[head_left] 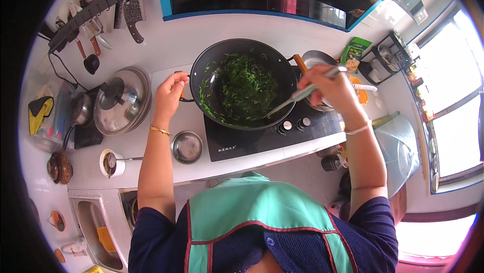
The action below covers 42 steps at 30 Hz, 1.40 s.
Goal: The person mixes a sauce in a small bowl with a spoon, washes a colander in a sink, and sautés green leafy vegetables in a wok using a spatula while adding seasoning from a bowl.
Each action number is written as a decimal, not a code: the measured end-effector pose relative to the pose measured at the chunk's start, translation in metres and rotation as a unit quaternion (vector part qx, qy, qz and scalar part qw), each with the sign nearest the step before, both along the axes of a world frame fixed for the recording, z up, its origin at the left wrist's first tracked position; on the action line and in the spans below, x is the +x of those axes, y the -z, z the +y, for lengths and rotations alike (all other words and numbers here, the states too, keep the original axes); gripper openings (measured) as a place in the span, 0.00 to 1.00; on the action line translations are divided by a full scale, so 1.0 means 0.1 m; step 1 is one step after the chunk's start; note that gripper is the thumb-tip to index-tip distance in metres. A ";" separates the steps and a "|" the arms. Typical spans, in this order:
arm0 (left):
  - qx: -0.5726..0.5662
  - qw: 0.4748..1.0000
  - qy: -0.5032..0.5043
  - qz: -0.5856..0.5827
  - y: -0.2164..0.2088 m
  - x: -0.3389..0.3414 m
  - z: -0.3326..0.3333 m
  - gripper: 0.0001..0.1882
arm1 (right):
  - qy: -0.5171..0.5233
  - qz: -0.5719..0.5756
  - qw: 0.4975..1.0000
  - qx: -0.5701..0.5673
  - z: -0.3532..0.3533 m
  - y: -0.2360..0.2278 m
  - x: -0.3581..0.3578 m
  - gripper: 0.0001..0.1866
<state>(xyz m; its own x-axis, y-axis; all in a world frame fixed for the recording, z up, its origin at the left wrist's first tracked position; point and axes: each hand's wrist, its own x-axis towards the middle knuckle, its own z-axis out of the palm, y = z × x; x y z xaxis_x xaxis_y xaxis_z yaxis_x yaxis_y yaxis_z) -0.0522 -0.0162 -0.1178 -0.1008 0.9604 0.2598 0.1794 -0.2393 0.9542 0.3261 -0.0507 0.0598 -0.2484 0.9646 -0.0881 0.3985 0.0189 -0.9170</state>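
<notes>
A black two-handled wok (pixel 242 42) stands on the black cooktop (pixel 242 144), with chopped green leaves (pixel 247 84) heaped in its middle and scattered up the left wall. My left hand (pixel 170 93) is closed on the loop handle at the wok's left side. In my right hand (pixel 328 87), above the wok's right rim, is a long-handled metal cooking utensil (pixel 285 106) with a grey-green grip. It slants down to the left into the wok, and its head cannot be made out at the leaves' edge. The wok's right wooden handle (pixel 300 63) shows beside that hand.
Steel lids (pixel 123 107) and a small steel bowl (pixel 186 147) lie left of the cooktop, near a white cup (pixel 112 163) with a spoon. Another pan (pixel 318 57) sits behind my right hand. Knives (pixel 132 13) hang on the left wall; a sink (pixel 96 227) is lower left.
</notes>
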 end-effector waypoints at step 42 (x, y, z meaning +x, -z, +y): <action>0.017 0.999 0.008 0.033 0.02 -0.02 -0.08 0.12 | -0.193 0.032 0.970 0.143 -0.12 -0.05 -0.17 0.07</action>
<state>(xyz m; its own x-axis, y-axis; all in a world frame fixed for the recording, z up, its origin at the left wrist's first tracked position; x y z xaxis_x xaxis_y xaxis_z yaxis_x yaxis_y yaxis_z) -0.0543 -0.0239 -0.1203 -0.0666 0.9520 0.2988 0.2381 -0.2756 0.9313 0.3091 -0.0623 0.0647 -0.5925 0.7810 0.1976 0.2532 0.4134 -0.8746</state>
